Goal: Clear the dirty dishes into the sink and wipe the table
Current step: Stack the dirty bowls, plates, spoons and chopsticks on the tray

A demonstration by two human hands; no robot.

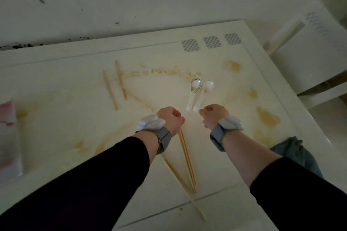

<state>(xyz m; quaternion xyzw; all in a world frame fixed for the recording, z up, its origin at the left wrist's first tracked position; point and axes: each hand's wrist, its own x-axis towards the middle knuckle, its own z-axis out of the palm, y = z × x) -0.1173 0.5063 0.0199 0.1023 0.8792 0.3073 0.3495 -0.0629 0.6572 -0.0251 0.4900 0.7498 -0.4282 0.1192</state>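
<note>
left hand [170, 118]: balled into a fist, holding nothing
right hand [215, 116]: same, fisted, nothing in it
spoons [199, 94]: side by side just past both fists
chopsticks [185, 157]: scattered across stained table [56, 73]

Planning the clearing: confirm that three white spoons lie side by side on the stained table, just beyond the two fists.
Not three: the head view shows two spoons, side by side on the stained table, just beyond the left hand and right hand, both fists.

You had open tabletop [216, 137] at centre frame; two spoons [199, 95] lay just above your fists, chopsticks [185, 157] crossed lower centre and upper left.
</note>
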